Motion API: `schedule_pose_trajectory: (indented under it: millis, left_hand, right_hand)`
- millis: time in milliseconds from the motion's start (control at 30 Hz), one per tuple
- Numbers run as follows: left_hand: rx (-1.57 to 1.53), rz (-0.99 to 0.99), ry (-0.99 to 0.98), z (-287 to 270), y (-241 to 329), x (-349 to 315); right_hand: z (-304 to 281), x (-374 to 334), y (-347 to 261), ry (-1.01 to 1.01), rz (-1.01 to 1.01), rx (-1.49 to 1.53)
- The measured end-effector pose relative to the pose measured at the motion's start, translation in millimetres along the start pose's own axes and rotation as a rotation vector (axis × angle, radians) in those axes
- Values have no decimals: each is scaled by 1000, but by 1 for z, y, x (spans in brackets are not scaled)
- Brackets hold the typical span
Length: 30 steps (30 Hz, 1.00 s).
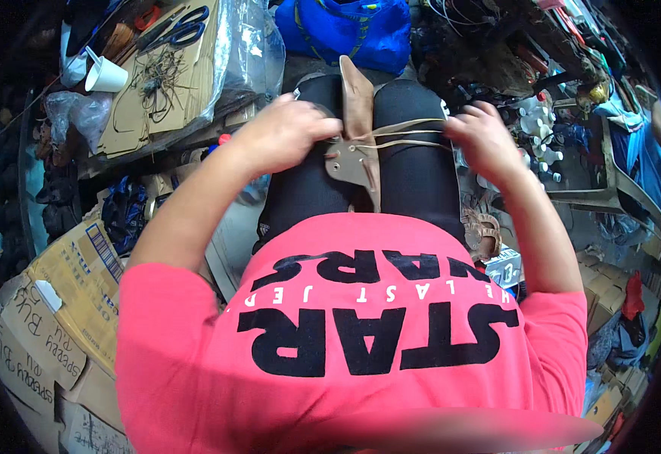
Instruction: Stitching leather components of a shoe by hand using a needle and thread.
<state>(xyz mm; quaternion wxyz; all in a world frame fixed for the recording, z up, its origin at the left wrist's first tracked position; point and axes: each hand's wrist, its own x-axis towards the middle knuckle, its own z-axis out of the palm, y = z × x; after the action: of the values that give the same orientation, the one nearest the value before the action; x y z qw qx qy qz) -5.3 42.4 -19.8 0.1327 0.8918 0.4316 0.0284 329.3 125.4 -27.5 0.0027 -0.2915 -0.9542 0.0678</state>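
Observation:
Across my thighs lies a tan leather shoe upper (pixel 356 163), its narrow tongue-like part standing up toward the far side and small eyelets showing in its near part. My left hand (pixel 294 132) is closed at the upper's left edge, fingers pinched on the leather; whether a lace is also in them is hidden. Out to the right, my right hand (pixel 485 138) is closed on thin tan laces (pixel 412 135). They run taut from the middle of the upper across my right thigh to these fingers.
At far left, scissors (pixel 186 29) and dark loose strands (pixel 160 82) lie on stacked cardboard pieces (pixel 190 106), with a white cup (pixel 106 74) beside them. A blue bag (pixel 345 32) sits beyond my knees. Small white bottles (pixel 540 129) crowd the right. Cardboard boxes (pixel 80 287) fill the near left.

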Motion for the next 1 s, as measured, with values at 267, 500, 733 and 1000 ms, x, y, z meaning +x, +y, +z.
schedule_pose_trajectory:
  millis: [267,500,733,1000]
  left_hand:
    - [-642,-640,258,-69,-62,-103]
    - [-1596,96,699,-61,-6,-22]
    - [-981,-346,160,-58,16,-33]
    - [305,-499,362,-150,-121,-167]
  right_hand:
    - [-19,-118,83,440,723,1227]
    - [-76,-59,54,695,-242,2233]
    - [-107,-85,19,364,-4,1580]
    - [-47,-273,181,41,800,325]
